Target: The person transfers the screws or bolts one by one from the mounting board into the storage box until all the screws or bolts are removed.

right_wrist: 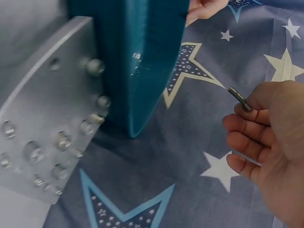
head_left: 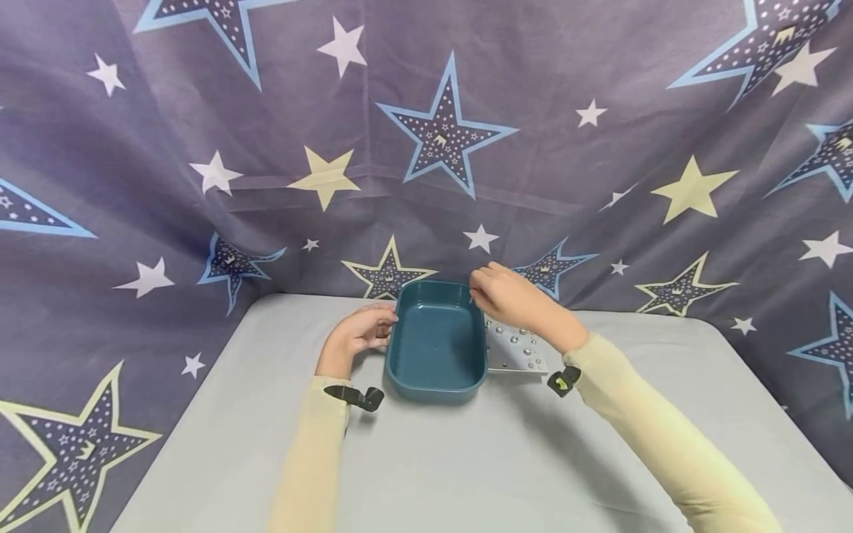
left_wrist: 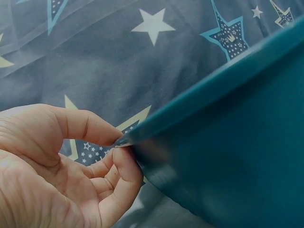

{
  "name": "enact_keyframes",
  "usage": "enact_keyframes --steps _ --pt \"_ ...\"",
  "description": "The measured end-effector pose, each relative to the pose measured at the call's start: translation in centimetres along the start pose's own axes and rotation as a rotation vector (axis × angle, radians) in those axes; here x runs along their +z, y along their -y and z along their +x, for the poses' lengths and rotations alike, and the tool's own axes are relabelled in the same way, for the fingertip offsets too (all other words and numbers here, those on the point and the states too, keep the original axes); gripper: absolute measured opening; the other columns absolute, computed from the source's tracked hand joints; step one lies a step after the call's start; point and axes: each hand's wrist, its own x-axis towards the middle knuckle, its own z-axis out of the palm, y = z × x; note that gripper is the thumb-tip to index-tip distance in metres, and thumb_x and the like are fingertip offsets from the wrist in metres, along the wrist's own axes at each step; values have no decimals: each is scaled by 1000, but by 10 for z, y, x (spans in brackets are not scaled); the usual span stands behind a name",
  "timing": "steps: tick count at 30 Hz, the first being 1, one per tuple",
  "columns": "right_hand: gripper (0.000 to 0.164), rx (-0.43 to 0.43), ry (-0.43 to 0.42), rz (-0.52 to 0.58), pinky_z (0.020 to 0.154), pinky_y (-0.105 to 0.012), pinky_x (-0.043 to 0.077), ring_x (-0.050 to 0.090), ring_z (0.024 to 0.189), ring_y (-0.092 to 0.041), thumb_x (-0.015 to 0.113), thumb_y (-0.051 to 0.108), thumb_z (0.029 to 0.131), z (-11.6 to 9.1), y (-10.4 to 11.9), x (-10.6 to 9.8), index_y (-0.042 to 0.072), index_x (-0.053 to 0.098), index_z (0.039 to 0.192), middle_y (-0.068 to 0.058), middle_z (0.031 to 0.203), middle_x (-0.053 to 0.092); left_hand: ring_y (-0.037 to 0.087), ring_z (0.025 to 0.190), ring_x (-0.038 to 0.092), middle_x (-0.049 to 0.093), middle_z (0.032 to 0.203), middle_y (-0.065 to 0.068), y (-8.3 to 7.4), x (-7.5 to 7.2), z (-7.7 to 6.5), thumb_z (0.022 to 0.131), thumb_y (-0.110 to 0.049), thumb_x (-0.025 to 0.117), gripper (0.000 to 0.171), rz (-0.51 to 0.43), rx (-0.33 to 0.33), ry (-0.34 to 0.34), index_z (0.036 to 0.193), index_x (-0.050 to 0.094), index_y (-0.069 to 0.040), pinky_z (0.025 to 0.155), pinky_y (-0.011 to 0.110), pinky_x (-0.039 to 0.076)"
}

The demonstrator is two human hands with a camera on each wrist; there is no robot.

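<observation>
One metal screw (right_wrist: 239, 99) | pinched in right grip (right_wrist: 275, 137), end protruding | left grip (left_wrist: 61, 173) pinching bin (left_wrist: 204, 90) rim

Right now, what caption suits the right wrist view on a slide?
A right hand pinches a small metal rod near a teal tray.

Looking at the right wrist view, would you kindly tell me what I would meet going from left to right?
Metal plate studded with screws, teal tray, left hand at the top edge, small metal screw, right hand holding that screw.
</observation>
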Motion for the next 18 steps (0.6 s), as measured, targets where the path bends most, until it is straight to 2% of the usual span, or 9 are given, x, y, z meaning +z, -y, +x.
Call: enact_keyframes --steps 11,18 --pt "9 114 118 15 87 -41 53 62 89 -28 56 8 103 39 0 -5 2 62 98 -13 93 68 8 73 56 61 81 -6 -2 1 -2 97 -2 50 28 17 -8 -11 125 49 -2 67 23 52" --pt "14 203 197 57 88 -41 56 64 97 -29 54 10 105 56 0 -4 1 63 107 -15 102 69 7 70 57 62 78 -5 -1 1 0 97 -1 51 23 -14 -8 -12 120 51 -3 64 22 52"
